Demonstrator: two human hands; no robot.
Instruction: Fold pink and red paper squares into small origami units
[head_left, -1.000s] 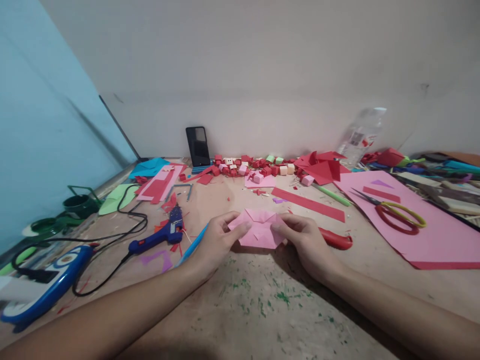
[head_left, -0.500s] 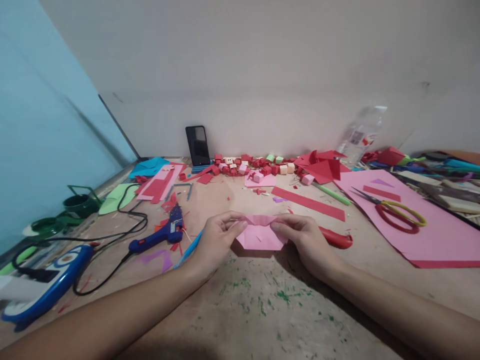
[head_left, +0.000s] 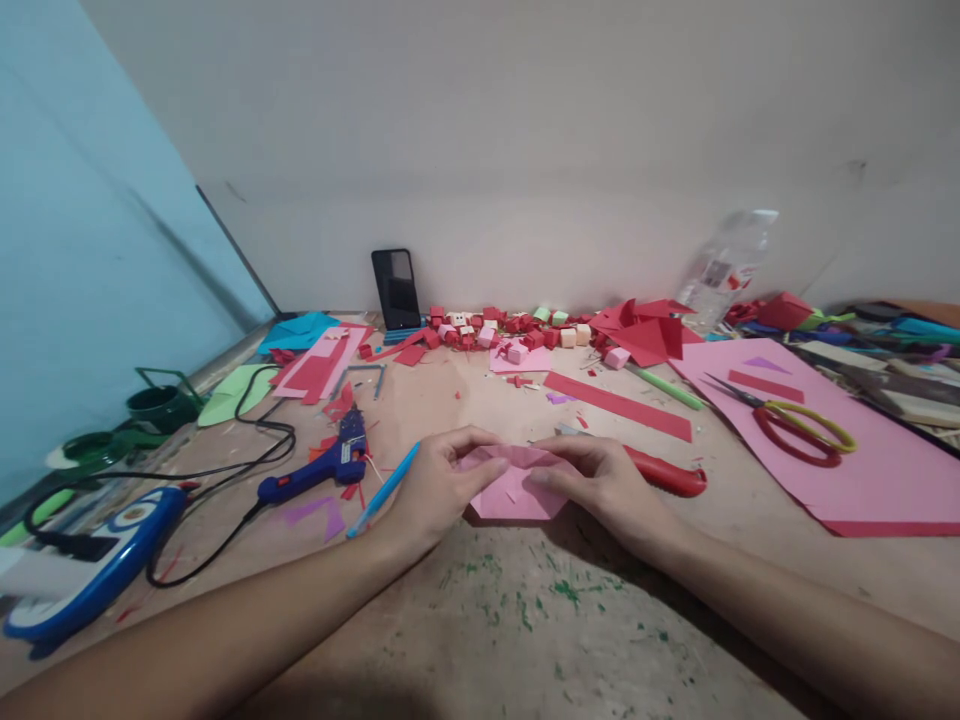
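Observation:
A small pink sheet of folded paper (head_left: 517, 497) is held just above the tabletop between my two hands. My left hand (head_left: 450, 480) pinches its left side, thumb on top and fingers behind. On the right side my right hand (head_left: 604, 480) grips it the same way, the thumb lying over the upper fold. Creases show across the paper, and its far edge is partly hidden by the fingers. Just beyond my right hand lies a red-handled cutter knife (head_left: 671, 472), and a blue pen (head_left: 384, 492) rests beside my left wrist.
On the left lie a blue glue gun (head_left: 319, 472) with its black cord and a blue power strip (head_left: 97, 570). Scissors (head_left: 799, 432) rest on pink sheets (head_left: 885, 480) at right. Small paper cubes (head_left: 517, 325), a phone (head_left: 396, 288) and a bottle (head_left: 727, 268) line the wall.
Both hands have brought the pink paper slightly lower and nearer to me. The thumbs have slid inward over its top fold, and more of the cutter knife shows behind the right hand.

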